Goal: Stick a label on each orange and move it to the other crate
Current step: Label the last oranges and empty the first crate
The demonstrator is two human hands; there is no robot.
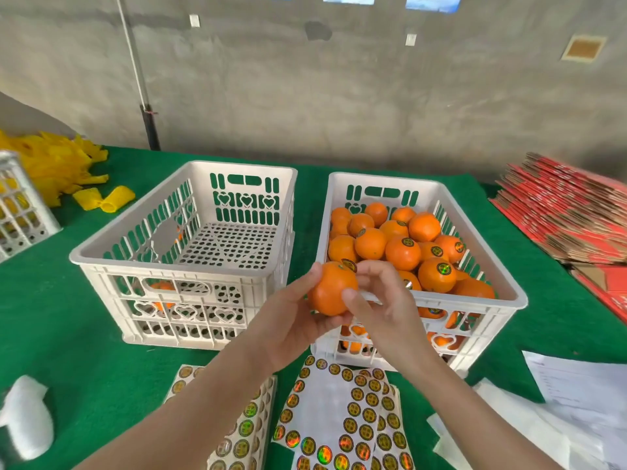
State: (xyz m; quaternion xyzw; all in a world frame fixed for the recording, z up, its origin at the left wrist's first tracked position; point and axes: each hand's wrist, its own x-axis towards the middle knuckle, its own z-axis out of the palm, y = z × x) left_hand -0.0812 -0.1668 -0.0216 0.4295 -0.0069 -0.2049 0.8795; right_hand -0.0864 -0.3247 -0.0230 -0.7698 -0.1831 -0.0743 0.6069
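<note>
My left hand (291, 323) grips an orange (327, 295) from below and the left, just in front of the right crate's near-left corner. A round holographic label (349, 265) sits on top of this orange. My right hand (383, 300) curls round the orange's right side, thumb on its front and index fingertip beside the label. The right white crate (509, 283) is piled with oranges (403, 252), many showing labels. The left white crate (183, 262) looks nearly empty; one orange (163, 287) shows through its front wall.
Sheets of round holographic labels (342, 418) lie on the green cloth (68, 334) in front of the crates. Yellow foam nets (57, 171) are heaped far left, red flat cartons (570, 215) stacked right, white papers (576, 395) near right, white foam (27, 418) near left.
</note>
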